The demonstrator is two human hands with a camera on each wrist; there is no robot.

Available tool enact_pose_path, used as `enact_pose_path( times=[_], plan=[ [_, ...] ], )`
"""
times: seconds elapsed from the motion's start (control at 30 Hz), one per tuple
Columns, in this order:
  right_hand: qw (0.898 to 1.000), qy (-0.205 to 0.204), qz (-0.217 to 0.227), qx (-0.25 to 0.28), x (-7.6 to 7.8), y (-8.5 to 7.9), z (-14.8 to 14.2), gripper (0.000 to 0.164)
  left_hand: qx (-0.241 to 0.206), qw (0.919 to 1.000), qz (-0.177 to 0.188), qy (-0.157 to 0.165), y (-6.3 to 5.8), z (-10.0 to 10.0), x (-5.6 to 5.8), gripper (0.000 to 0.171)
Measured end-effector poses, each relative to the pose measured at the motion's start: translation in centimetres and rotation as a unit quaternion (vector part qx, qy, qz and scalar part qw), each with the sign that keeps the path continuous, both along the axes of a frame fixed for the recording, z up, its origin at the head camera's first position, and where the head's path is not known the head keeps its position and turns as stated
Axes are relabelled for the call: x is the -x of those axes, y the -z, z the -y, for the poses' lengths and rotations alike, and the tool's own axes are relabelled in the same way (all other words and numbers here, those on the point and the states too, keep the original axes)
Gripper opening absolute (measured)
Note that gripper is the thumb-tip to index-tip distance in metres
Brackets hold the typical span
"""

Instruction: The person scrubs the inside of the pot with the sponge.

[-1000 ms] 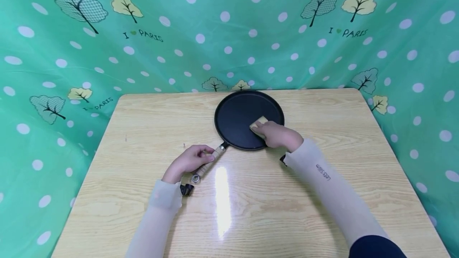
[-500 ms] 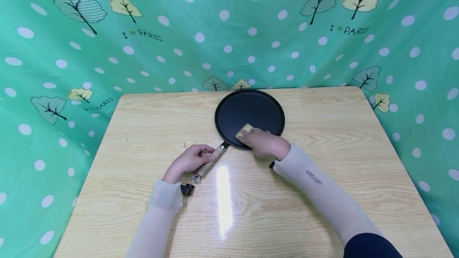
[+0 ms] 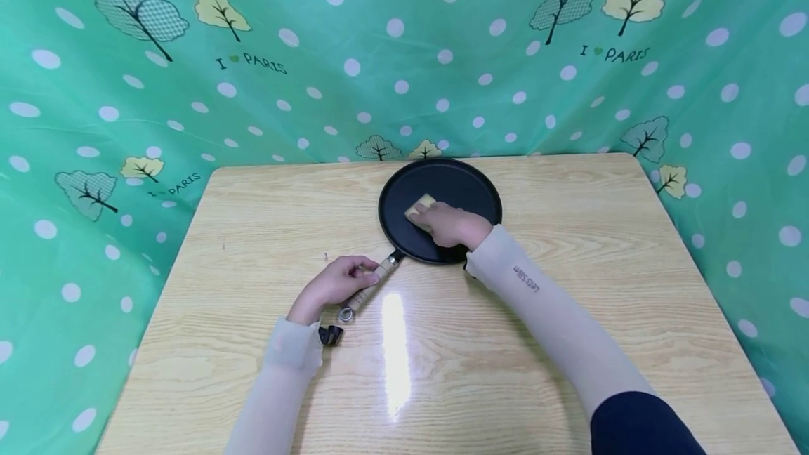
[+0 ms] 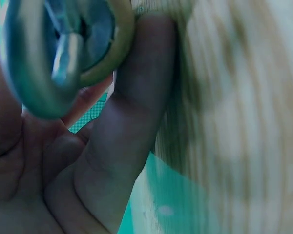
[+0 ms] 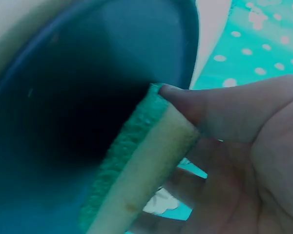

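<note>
A flat black frying pan (image 3: pixel 451 185) lies toward the back of the table, its wooden handle (image 3: pixel 381 274) slanting to the front left. My left hand (image 3: pixel 333 282) holds that handle between thumb and fingers. In the left wrist view the metal hanging ring (image 4: pixel 39 63) at the handle's end is close to the palm. Over the pan, my right hand (image 3: pixel 447 223) grips a sponge (image 3: pixel 420 208) against the dark surface. The right wrist view shows the sponge's green scouring layer (image 5: pixel 129 141) facing the pan and its yellow foam on the palm side.
The pan stands on a light wood-grain table (image 3: pixel 253 230) with a bright light reflection at the middle front. A green polka-dot cloth (image 3: pixel 404 55) hangs behind and along both sides. A black wrist strap part (image 3: pixel 331 335) shows by the left sleeve.
My right hand has swept the sponge leftward and toward the near edge, then up toward the pan's left middle. The left hand and the pan stay in place.
</note>
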State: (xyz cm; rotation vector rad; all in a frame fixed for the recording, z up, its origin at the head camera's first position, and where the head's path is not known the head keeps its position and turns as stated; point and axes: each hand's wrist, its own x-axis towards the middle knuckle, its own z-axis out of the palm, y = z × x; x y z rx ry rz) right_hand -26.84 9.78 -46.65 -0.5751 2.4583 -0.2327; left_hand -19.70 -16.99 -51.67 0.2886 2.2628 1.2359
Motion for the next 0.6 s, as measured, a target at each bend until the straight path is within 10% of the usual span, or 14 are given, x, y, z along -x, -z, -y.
enact_pose_path(
  times=[0.6],
  plan=[
    [0.994, 0.077, -0.054, 0.057, 2.5, 1.7, -5.7, 0.077, -0.002, 0.9999, -0.011, 0.001, 0.1, 0.1, -0.1, 0.033]
  ],
)
